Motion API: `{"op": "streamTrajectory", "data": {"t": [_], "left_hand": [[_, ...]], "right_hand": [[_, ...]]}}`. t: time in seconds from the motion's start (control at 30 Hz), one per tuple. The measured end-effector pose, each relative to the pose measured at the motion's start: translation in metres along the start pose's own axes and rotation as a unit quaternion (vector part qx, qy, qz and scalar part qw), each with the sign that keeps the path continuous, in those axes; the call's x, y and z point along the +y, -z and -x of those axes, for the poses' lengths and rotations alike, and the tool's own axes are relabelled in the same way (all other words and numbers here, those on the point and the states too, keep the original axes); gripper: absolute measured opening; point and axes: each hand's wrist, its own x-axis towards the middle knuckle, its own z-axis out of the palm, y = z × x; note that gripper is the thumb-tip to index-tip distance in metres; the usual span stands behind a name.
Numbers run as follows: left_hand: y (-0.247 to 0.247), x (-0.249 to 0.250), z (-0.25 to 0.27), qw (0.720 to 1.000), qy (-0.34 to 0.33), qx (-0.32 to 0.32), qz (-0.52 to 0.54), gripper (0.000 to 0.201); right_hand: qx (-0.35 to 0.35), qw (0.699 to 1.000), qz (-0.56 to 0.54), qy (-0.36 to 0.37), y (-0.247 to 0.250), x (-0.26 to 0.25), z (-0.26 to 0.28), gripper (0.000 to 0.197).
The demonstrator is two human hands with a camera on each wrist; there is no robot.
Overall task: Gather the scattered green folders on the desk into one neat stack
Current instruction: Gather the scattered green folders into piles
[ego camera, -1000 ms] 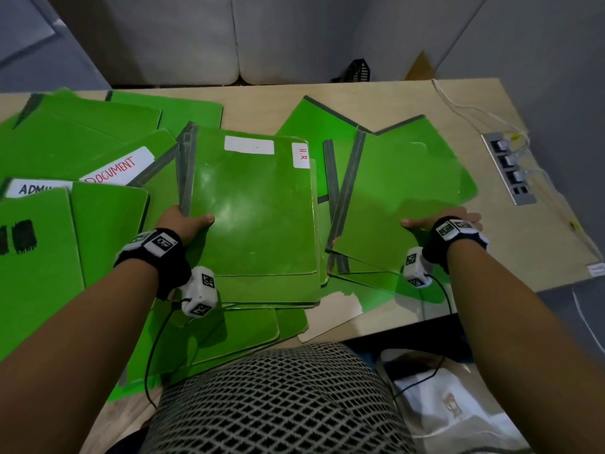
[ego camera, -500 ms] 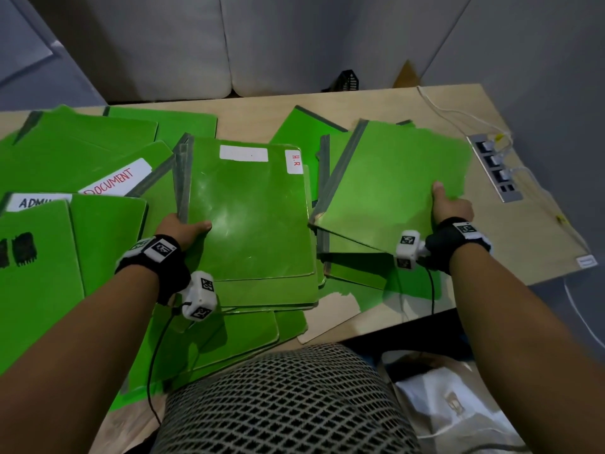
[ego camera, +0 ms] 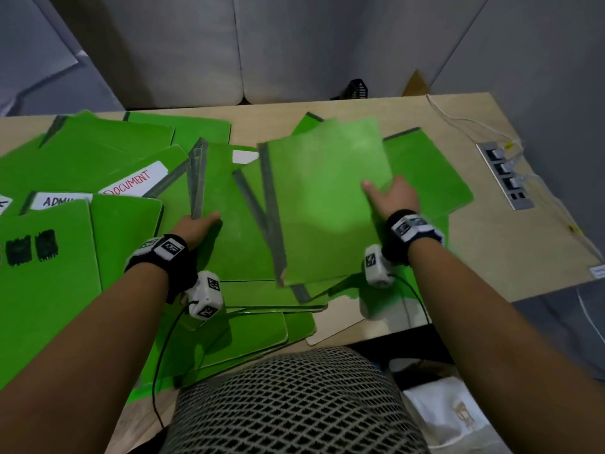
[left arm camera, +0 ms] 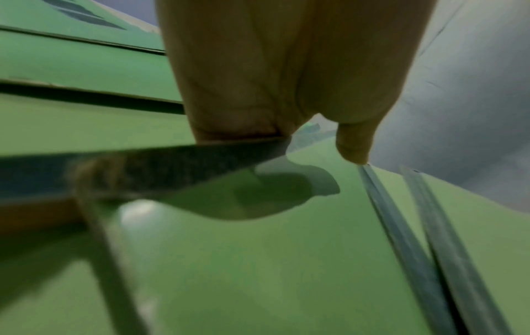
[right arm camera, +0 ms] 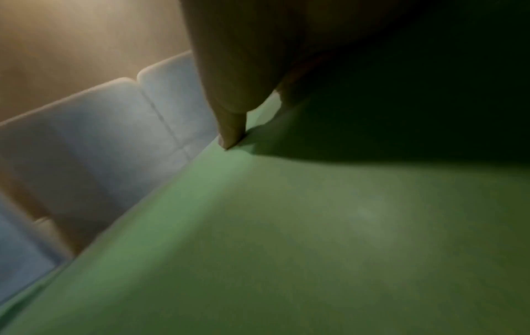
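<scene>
Many green folders lie scattered over the wooden desk (ego camera: 510, 257). My right hand (ego camera: 391, 196) grips one green folder (ego camera: 320, 208) by its right edge, thumb on top, and holds it tilted over the middle stack (ego camera: 235, 250). The right wrist view shows that thumb (right arm camera: 229, 108) pressed on the folder (right arm camera: 286, 238). My left hand (ego camera: 196, 226) grips the stack's left edge by the dark spine, thumb (left arm camera: 352, 145) on the top cover (left arm camera: 258, 260) and fingers hidden beneath. Another folder (ego camera: 432, 178) lies flat at the right.
Labelled folders (ego camera: 131, 186) overlap across the left half of the desk. A power strip (ego camera: 504, 175) with plugged cables sits near the right edge. A mesh chair back (ego camera: 288, 404) is close to the desk's front edge. A grey sofa stands behind the desk.
My right hand lifted the right-hand folder off the desk and carried it left until it hangs over the middle stack, covering its labels. The left hand stayed on the stack's edge.
</scene>
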Motion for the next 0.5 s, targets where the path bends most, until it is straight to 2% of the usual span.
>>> {"op": "streamTrajectory", "data": {"t": [0.13,0.2,0.3,0.37,0.4,0.43,0.5], "left_hand": [[0.003,-0.001,-0.004,1.000,-0.009,-0.020,-0.009,0.094],[0.003,-0.003,-0.002,0.999,-0.011,-0.030,0.017,0.086],[0.004,-0.008,-0.008,1.000,-0.016,-0.011,-0.014,0.092],[0.007,-0.008,-0.011,0.999,-0.022,-0.008,-0.027,0.077],[0.008,-0.007,-0.012,0.999,-0.020,-0.011,-0.032,0.070],[0.009,-0.006,-0.013,0.999,-0.011,-0.012,-0.033,0.067],[0.011,-0.005,-0.013,0.999,-0.010,-0.015,-0.038,0.075]], "right_hand": [[-0.096,0.995,0.028,0.024,-0.053,-0.011,0.031,0.078],[-0.118,0.991,0.039,0.037,-0.075,-0.018,0.045,0.079],[-0.141,0.972,0.164,0.090,-0.092,-0.030,0.057,0.072],[-0.157,0.958,0.216,0.106,-0.090,-0.037,0.056,0.051],[-0.163,0.954,0.226,0.115,-0.088,-0.038,0.053,0.036],[-0.165,0.953,0.224,0.117,-0.086,-0.038,0.049,0.030],[-0.146,0.967,0.184,0.094,-0.077,-0.034,0.039,0.033]]}}
